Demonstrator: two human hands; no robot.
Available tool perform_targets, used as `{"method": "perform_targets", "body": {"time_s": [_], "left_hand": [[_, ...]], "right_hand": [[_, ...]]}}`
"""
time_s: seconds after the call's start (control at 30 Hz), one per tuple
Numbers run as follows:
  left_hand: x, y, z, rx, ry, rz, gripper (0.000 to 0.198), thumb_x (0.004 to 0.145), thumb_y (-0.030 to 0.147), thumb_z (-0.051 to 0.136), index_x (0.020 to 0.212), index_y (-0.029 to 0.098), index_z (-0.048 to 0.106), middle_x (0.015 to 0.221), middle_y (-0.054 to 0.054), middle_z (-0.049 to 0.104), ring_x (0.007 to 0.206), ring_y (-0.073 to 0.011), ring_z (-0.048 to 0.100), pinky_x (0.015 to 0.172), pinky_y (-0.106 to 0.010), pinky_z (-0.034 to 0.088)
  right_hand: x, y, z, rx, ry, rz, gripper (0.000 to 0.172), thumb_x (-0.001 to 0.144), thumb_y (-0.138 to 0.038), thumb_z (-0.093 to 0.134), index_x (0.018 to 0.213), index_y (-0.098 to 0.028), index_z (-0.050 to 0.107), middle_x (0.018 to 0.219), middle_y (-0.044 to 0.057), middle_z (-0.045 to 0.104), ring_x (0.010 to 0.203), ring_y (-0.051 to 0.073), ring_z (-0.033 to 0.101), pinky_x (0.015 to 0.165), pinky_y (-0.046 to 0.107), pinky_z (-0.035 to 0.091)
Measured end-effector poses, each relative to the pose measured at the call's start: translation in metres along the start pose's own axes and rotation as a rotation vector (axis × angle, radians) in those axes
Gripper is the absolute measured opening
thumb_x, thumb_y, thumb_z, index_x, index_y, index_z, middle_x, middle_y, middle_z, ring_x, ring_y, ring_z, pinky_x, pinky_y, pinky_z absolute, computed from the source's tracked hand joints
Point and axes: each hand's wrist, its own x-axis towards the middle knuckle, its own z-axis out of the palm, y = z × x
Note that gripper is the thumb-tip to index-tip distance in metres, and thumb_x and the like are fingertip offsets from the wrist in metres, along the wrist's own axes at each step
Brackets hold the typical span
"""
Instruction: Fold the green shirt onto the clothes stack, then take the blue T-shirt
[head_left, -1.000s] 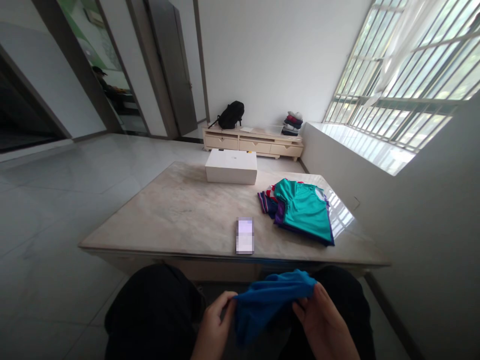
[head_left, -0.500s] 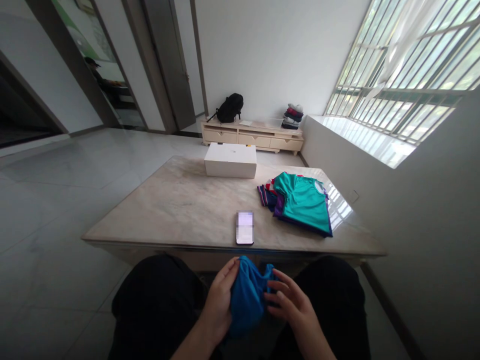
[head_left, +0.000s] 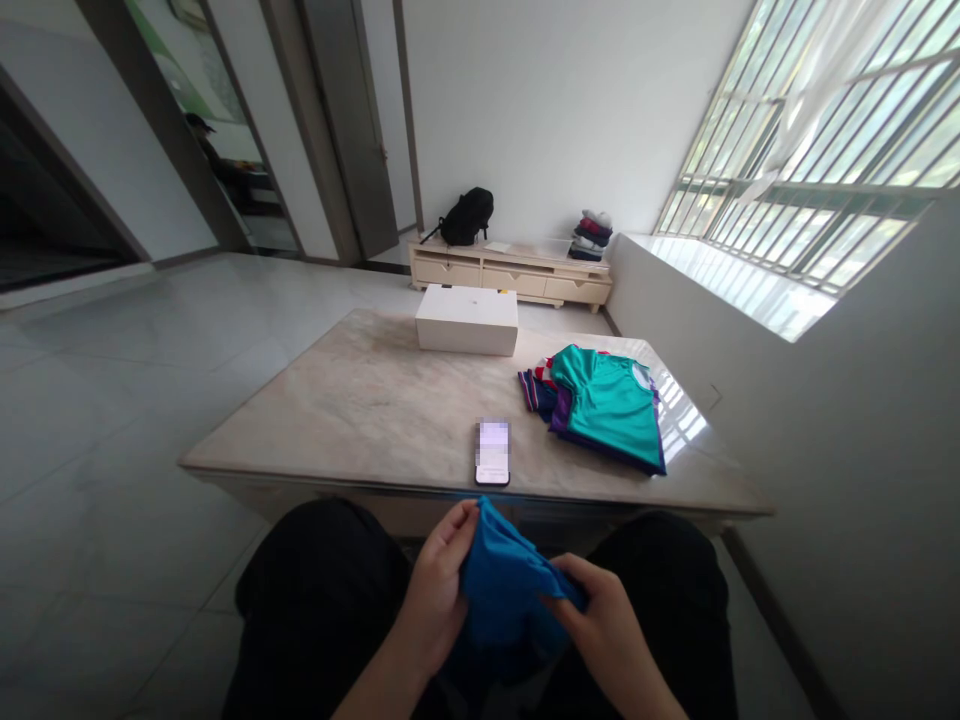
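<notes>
Half a second ago my right hand (head_left: pixel 600 625) lay spread over the blue cloth (head_left: pixel 506 590) with fingers loose; now it has curled in and pinches the cloth's right edge between thumb and fingers, and the bundle has been drawn a little wider across my lap. My left hand (head_left: pixel 442 580) has kept its place, fingers closed around the cloth's upper left corner, thumb on the near side. Both hands are clamped on the fabric, held just above my dark trousers (head_left: pixel 322 600) and short of the counter (head_left: pixel 360 410) edge; how the lower part of the cloth hangs I can't quite make out, since it sinks into shadow between my knees. Just beyond my hands, near the counter's front edge, lies a phone (head_left: pixel 493 452), face up. To its right and a bit farther back sits a pile of folded shirts (head_left: pixel 607 405), a teal one on top. At the counter's far edge stands a white box (head_left: pixel 467 320). Beyond that, against the wall, a low cabinet (head_left: pixel 510 278) carries a black backpack (head_left: pixel 466 217) and a small stack of clothes (head_left: pixel 591 235).
</notes>
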Motion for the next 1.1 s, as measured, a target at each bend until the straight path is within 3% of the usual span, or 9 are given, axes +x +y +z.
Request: {"method": "perform_targets", "body": {"time_s": [0.23,0.37,0.43,0.5,0.6,0.7,0.77,0.93,1.1], "left_hand": [[-0.011,-0.011,-0.009,0.036,-0.013,0.009,0.042,0.075,0.05,0.087,0.088,0.016,0.066,0.07,0.004,0.056,0.06,-0.0084,0.049,0.058,-0.018,0.045],[-0.007,-0.016,-0.009,0.134,-0.055,0.054,0.04,0.081,0.053,0.081,0.088,0.017,0.067,0.071,0.004,0.056,0.062,-0.0096,0.049,0.059,-0.018,0.044],[-0.005,-0.018,-0.008,0.248,-0.113,0.084,0.038,0.084,0.054,0.077,0.088,0.017,0.069,0.072,0.002,0.06,0.066,-0.0119,0.052,0.062,-0.02,0.045],[-0.008,-0.022,-0.006,0.402,-0.212,0.126,0.036,0.088,0.054,0.073,0.092,0.018,0.072,0.08,-0.002,0.066,0.076,-0.0168,0.06,0.071,-0.023,0.049],[-0.021,-0.032,-0.003,0.576,-0.381,0.174,0.041,0.099,0.054,0.058,0.12,0.021,0.071,0.115,-0.009,0.072,0.108,-0.0268,0.065,0.097,-0.033,0.05],[-0.036,-0.043,-0.003,0.654,-0.54,0.269,0.056,0.1,0.053,0.057,0.148,0.026,0.054,0.15,-0.012,0.055,0.136,-0.033,0.053,0.115,-0.042,0.041],[-0.039,-0.048,-0.004,0.728,-0.583,0.367,0.061,0.094,0.047,0.068,0.149,0.027,0.052,0.157,-0.013,0.047,0.142,-0.0348,0.047,0.119,-0.044,0.038],[-0.024,-0.047,-0.013,0.853,-0.414,0.462,0.024,0.098,0.031,0.061,0.118,0.025,0.073,0.138,-0.013,0.064,0.128,-0.0298,0.06,0.111,-0.039,0.046],[0.0,-0.032,-0.029,0.838,-0.227,0.492,0.024,0.099,0.038,0.06,0.095,0.023,0.078,0.099,-0.008,0.076,0.097,-0.0251,0.07,0.09,-0.03,0.052]], "right_hand": [[-0.017,-0.008,-0.011,-0.093,-0.234,0.068,0.013,0.082,-0.028,0.074,0.078,-0.016,0.07,0.07,-0.004,0.06,0.067,0.012,0.048,0.061,0.021,0.034],[-0.03,-0.01,-0.018,0.014,-0.394,0.132,0.014,0.08,-0.028,0.076,0.078,-0.015,0.071,0.064,-0.005,0.054,0.061,0.01,0.041,0.055,0.021,0.029],[-0.039,-0.011,-0.021,0.2,-0.298,0.172,0.022,0.078,-0.036,0.081,0.081,-0.015,0.073,0.067,-0.003,0.059,0.062,0.011,0.046,0.057,0.021,0.034],[-0.045,-0.013,-0.022,0.443,-0.098,0.257,0.037,0.071,-0.044,0.088,0.09,-0.016,0.075,0.073,0.0,0.066,0.065,0.015,0.055,0.06,0.023,0.043],[-0.047,-0.019,-0.022,0.759,0.098,0.365,0.049,0.062,-0.046,0.095,0.096,-0.017,0.074,0.076,0.004,0.071,0.065,0.019,0.064,0.06,0.028,0.051],[-0.039,-0.025,-0.02,0.952,0.178,0.341,0.048,0.058,-0.04,0.097,0.093,-0.018,0.074,0.076,0.006,0.072,0.065,0.021,0.066,0.059,0.031,0.054],[-0.033,-0.028,-0.018,1.019,0.231,0.303,0.046,0.058,-0.038,0.097,0.093,-0.019,0.074,0.076,0.005,0.072,0.064,0.021,0.066,0.059,0.032,0.055],[-0.026,-0.033,-0.021,1.074,0.273,0.224,0.035,0.065,-0.036,0.094,0.091,-0.021,0.076,0.074,0.005,0.072,0.067,0.023,0.068,0.072,0.04,0.058],[-0.024,-0.044,-0.037,1.112,0.335,0.166,0.024,0.072,-0.032,0.09,0.09,-0.022,0.078,0.083,0.004,0.077,0.073,0.021,0.07,0.084,0.04,0.057]]}}
